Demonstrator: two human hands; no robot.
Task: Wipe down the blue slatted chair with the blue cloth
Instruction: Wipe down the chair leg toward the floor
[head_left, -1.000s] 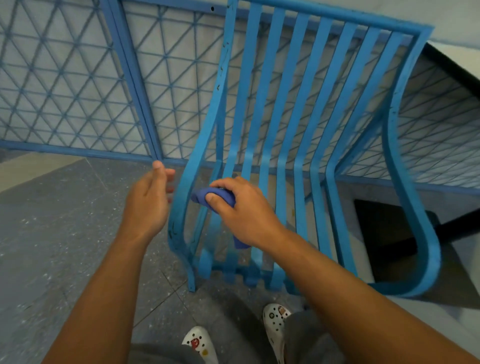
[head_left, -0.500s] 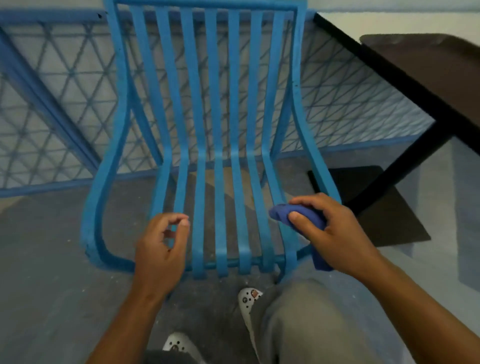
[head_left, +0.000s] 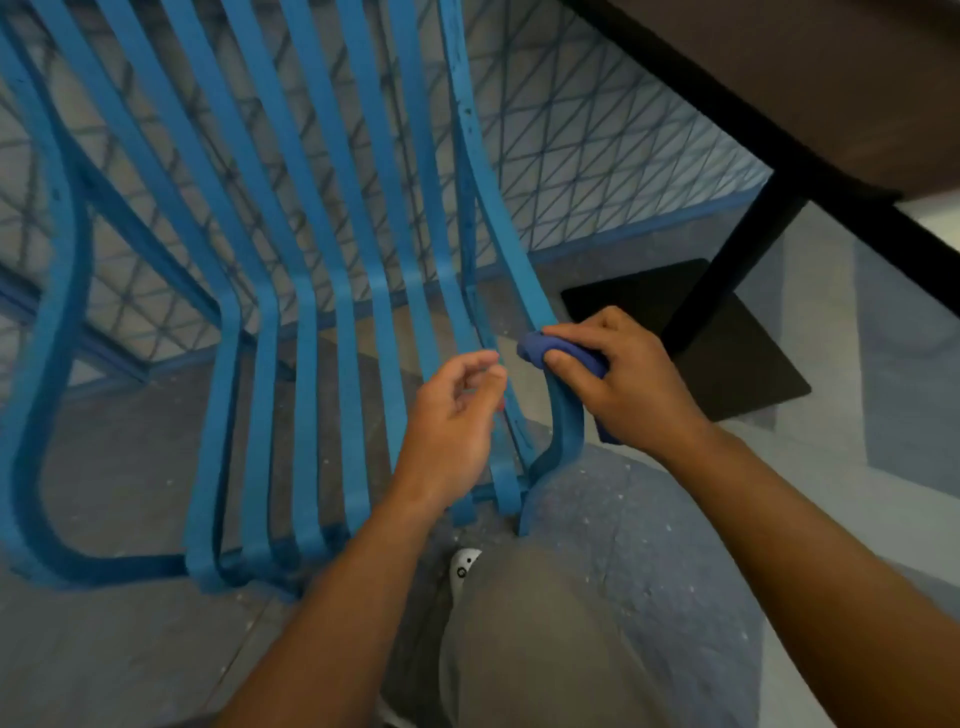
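Blue cloth (head_left: 540, 352) sits gripped in your right hand (head_left: 618, 384) against the chair (head_left: 358, 291) rail at frame centre, your left hand (head_left: 452, 421) loosely curled, holding nothing.

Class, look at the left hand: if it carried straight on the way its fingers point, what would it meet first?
Most likely the right-side slats of the blue chair, just beyond the left hand. Its loosely curled fingers hold nothing, and depth is unclear, so they may already brush a slat.
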